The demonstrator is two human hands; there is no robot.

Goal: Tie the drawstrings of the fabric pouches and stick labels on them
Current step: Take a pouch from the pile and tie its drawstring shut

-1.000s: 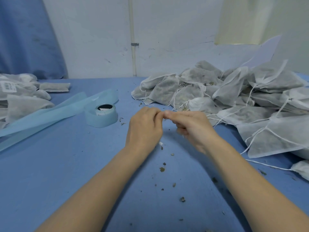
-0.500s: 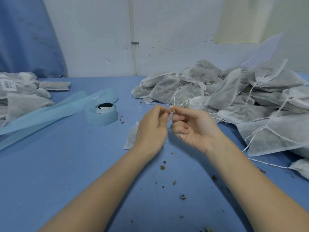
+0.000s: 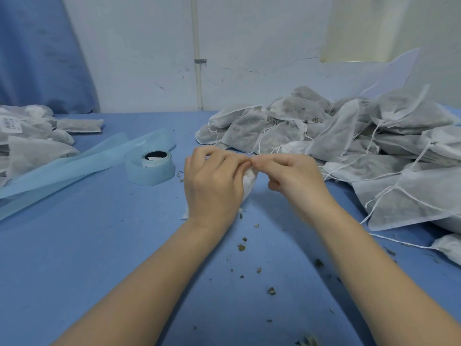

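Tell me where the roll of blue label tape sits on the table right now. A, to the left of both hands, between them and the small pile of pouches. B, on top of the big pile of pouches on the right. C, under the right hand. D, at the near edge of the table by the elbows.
A: the roll of blue label tape lies left of the left hand and right hand, before the small pile of pouches.

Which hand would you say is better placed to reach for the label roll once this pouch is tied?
Probably the left hand: the label roll lies on its side; the right hand would cross over.
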